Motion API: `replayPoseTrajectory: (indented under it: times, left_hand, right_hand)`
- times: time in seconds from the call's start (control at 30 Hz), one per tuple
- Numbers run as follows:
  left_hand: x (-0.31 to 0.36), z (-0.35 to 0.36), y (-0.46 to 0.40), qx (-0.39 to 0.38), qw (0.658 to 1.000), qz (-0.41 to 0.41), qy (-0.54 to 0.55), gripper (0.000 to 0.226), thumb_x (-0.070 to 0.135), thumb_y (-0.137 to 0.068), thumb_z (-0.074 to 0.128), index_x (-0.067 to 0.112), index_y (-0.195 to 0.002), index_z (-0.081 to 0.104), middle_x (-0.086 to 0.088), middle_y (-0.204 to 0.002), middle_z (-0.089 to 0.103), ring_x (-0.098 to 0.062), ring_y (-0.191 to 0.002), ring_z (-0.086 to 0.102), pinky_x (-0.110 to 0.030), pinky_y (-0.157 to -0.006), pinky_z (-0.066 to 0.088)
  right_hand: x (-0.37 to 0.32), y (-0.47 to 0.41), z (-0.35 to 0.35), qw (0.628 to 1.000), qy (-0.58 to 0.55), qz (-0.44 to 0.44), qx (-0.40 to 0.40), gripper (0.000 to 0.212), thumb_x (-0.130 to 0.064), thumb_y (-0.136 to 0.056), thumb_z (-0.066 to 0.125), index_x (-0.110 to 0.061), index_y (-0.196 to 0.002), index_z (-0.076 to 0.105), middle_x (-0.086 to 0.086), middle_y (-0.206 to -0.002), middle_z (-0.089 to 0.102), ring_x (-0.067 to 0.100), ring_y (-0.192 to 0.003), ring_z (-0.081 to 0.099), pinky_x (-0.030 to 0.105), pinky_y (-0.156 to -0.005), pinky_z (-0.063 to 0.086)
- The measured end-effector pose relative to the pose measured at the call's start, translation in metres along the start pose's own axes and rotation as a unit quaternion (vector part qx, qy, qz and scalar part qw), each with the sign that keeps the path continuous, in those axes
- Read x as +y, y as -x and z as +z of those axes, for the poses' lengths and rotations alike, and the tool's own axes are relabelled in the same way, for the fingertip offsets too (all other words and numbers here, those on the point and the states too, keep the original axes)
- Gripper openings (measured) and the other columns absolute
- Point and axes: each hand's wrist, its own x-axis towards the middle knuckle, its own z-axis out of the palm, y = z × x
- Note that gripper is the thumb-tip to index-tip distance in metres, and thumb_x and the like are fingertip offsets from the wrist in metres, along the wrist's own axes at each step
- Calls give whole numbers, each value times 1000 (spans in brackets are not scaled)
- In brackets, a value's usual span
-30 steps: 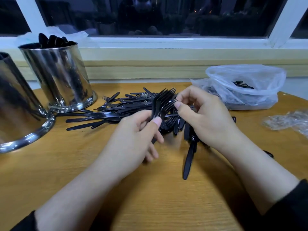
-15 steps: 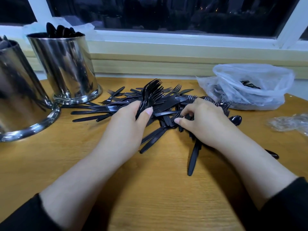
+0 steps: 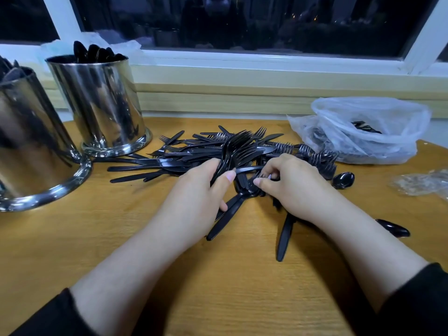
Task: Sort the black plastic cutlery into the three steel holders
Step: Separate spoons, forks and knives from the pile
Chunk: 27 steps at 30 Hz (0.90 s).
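A heap of black plastic cutlery [image 3: 184,157] lies across the middle of the wooden table [image 3: 121,238]. My left hand [image 3: 201,190] grips a bunch of black forks [image 3: 236,147], their tines pointing up and away. My right hand [image 3: 288,185] rests on the heap just to the right and pinches a fork [image 3: 260,177] between thumb and fingers. Two steel holders are in view: one [image 3: 101,105] at the back left with spoons in it, and a nearer one [image 3: 26,146] at the left edge holding dark cutlery.
A clear plastic bag [image 3: 363,132] with more cutlery sits at the back right. A crumpled plastic wrapper [image 3: 421,181] lies at the right edge. Loose spoons [image 3: 343,179] lie right of my right hand. A window sill runs along the back.
My left hand has kept the fork bunch and shifted a little left of the right hand. My right hand came down from the bunch onto the heap and now pinches a fork there.
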Motion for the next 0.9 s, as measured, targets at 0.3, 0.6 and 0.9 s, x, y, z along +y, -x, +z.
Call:
replayPoseTrajectory:
  times: [0.3, 0.6, 0.9]
  left_hand:
    - [-1, -3, -1, 75, 991, 8, 107, 26, 43, -105, 43, 31, -94, 64, 7, -62, 66, -19, -72, 69, -48, -81, 57]
    - [3, -1, 6, -55, 967, -34, 248, 29, 36, -107, 48, 15, -101, 68, -6, -84, 76, -23, -71, 73, -42, -72, 63]
    - [3, 5, 8, -101, 943, -70, 308, 41, 53, -100, 50, 17, -104, 67, 3, -61, 44, -11, -44, 29, -23, -43, 25]
  right_hand:
    - [17, 7, -20, 975, -219, -41, 22, 21, -36, -90, 71, -20, -78, 65, -10, -59, 50, 5, -52, 40, 19, -51, 31]
    - [4, 14, -23, 928, -338, -138, 78, 9, -28, -92, 72, -23, -85, 68, 11, -84, 65, 32, -75, 56, 38, -68, 46]
    - [-4, 12, -19, 941, -294, -103, 135, 7, -32, -92, 71, -28, -85, 71, -5, -81, 68, 0, -69, 53, 11, -64, 41]
